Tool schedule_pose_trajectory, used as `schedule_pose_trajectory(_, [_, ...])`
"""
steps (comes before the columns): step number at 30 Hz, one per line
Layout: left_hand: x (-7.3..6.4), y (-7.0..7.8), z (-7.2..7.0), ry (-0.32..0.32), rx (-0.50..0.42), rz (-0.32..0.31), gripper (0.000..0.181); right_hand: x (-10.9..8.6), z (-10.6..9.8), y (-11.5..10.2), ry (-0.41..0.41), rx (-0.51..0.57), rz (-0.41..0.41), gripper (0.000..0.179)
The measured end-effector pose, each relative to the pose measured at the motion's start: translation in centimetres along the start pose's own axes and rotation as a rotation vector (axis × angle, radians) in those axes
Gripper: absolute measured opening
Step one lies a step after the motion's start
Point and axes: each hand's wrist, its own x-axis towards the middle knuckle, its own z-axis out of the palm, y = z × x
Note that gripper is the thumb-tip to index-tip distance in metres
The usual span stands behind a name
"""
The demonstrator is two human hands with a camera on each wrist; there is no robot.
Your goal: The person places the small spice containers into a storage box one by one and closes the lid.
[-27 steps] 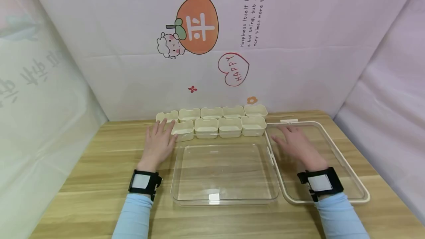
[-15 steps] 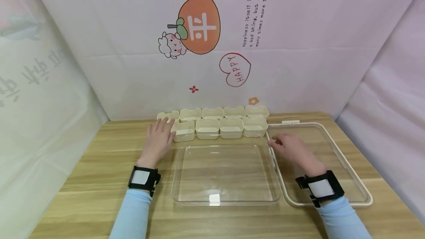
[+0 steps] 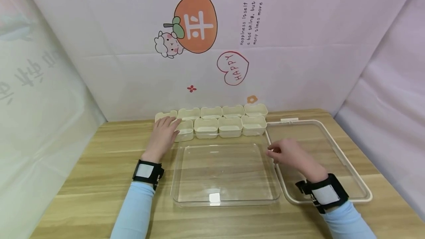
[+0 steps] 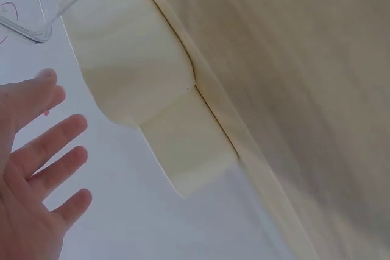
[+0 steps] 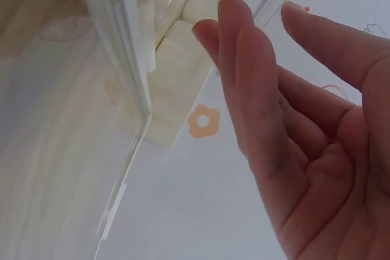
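Note:
Several small cream cups (image 3: 206,130) stand in two rows at the back of the table. My left hand (image 3: 161,135) hovers at the left end of these rows, partly covering the end cups. In the left wrist view its fingers are spread and appear apart from the nearest cup (image 4: 128,59). A clear rectangular plastic box (image 3: 225,203) sits in front of the cups. My right hand (image 3: 292,156) is near the box's right side, above a clear lid with a cream frame (image 3: 343,161). Its fingers are bent, with a gap between thumb and fingertips and nothing held.
A wooden table (image 3: 89,180) lies beneath everything. A white printed cloth (image 3: 132,80) rises directly behind the cups, and more cloth hangs at both sides. The cream-framed lid lies flat to the right, close beside the clear box.
My right hand has come down from the lid's far end toward the box's right side, its fingers bending more. My left hand has shifted slightly right over the end cups.

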Motion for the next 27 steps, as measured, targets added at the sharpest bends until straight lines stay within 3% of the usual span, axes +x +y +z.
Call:
schedule_pose_trajectory(6, [0.2,-0.3,0.2,-0.013,-0.021,0.025,0.042,-0.1,0.5,-0.5,-0.023,0.048,0.035,0.029])
schedule_pose_trajectory(14, [0.6,-0.5,0.2,-0.044,-0.074,0.048,0.028,-0.6,0.5,-1.2,-0.007,0.221,0.206,0.018])
schedule_pose_trajectory(22, [0.8,-0.5,0.5,0.018,-0.143,0.122,0.012,-0.9,0.5,-1.5,0.026,0.238,0.234,0.016])
schedule_pose_trajectory(27, [0.6,-0.4,0.6,0.007,-0.161,0.113,0.009,-0.8,0.6,-1.6,0.006,0.228,0.231,0.016])
